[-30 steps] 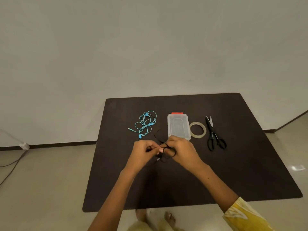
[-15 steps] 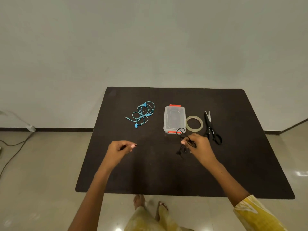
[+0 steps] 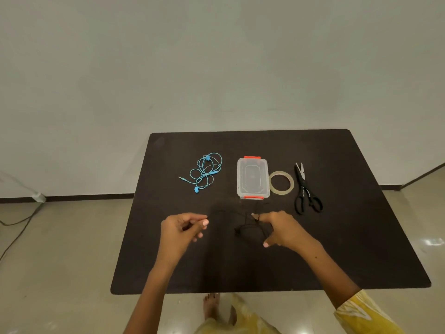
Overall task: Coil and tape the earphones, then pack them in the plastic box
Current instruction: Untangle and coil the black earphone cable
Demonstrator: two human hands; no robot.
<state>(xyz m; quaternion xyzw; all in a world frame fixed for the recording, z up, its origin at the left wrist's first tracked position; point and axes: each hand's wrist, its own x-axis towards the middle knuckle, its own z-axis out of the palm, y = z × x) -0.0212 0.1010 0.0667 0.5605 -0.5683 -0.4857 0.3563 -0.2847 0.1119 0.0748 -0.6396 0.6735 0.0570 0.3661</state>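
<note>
Black earphones [image 3: 249,227] hang in loose loops from my right hand [image 3: 281,229], which pinches the cord just in front of the plastic box. My left hand [image 3: 184,229] pinches the cord's other end between thumb and forefinger; the thin black wire between the hands is barely visible against the dark table. Blue earphones [image 3: 204,173] lie tangled on the table at the back left. The clear plastic box [image 3: 252,178] with red latches stands closed in the middle. A tape roll [image 3: 281,183] lies right of it.
Black scissors [image 3: 305,191] lie right of the tape, blades pointing away. The dark table [image 3: 349,237] stands near a pale wall, on a tiled floor. A cable and a white plug [image 3: 36,196] lie on the floor at the left. My bare feet show under the near edge.
My hands pulled apart from one bundle, the left drawing the cord end leftward. Since half a second ago the right hand has shifted left toward the centre with the black loops.
</note>
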